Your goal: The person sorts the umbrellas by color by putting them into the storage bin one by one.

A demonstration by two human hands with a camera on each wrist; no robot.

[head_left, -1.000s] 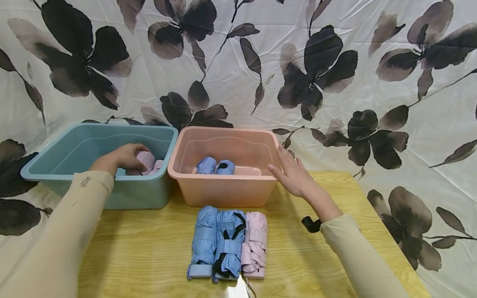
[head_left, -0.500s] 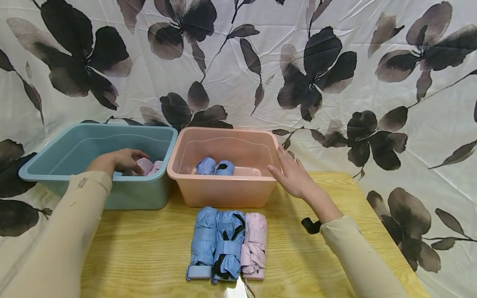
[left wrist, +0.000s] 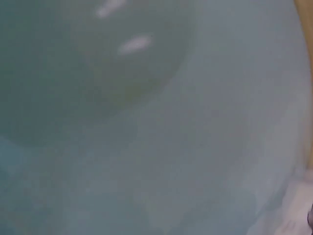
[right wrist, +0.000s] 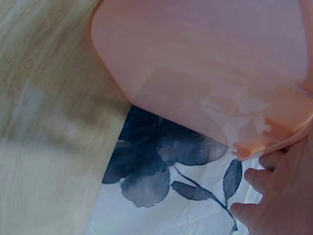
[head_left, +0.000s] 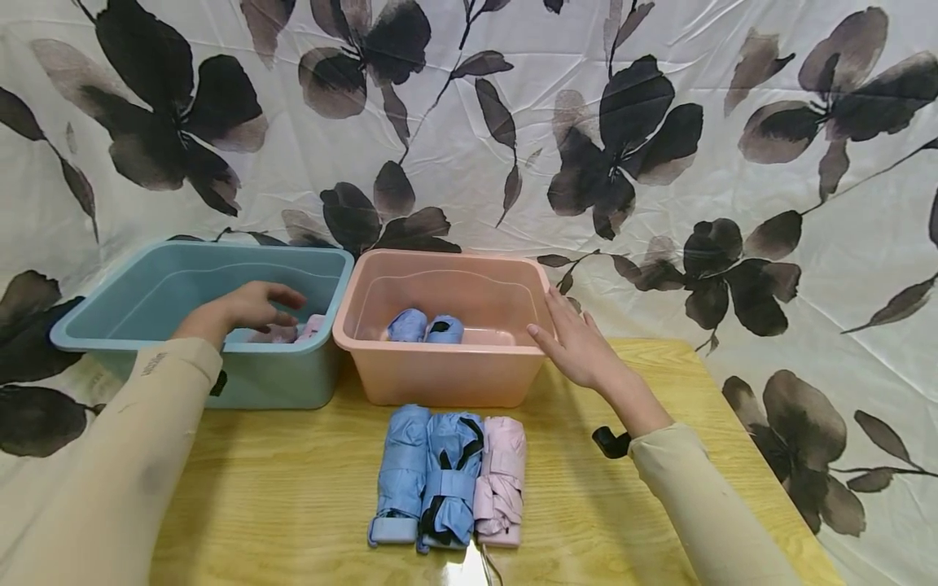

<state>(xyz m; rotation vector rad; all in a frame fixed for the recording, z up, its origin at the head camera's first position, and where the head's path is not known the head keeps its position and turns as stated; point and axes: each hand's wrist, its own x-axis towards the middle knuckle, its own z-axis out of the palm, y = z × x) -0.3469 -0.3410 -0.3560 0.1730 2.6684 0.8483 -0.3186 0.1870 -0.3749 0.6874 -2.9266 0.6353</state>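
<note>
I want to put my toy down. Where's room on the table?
Bare table: between the left sleeve and umbrellas; also between umbrellas and right sleeve. Crowded: where three umbrellas lie together in front of the pink tub.

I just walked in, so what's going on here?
A person's left hand hovers over pink bundles in the teal bin, apparently holding nothing. The right hand touches the peach bin on its right side. Two blue bundles lie inside, and on the table before it two blue umbrellas and one pink umbrella lie side by side.
</note>
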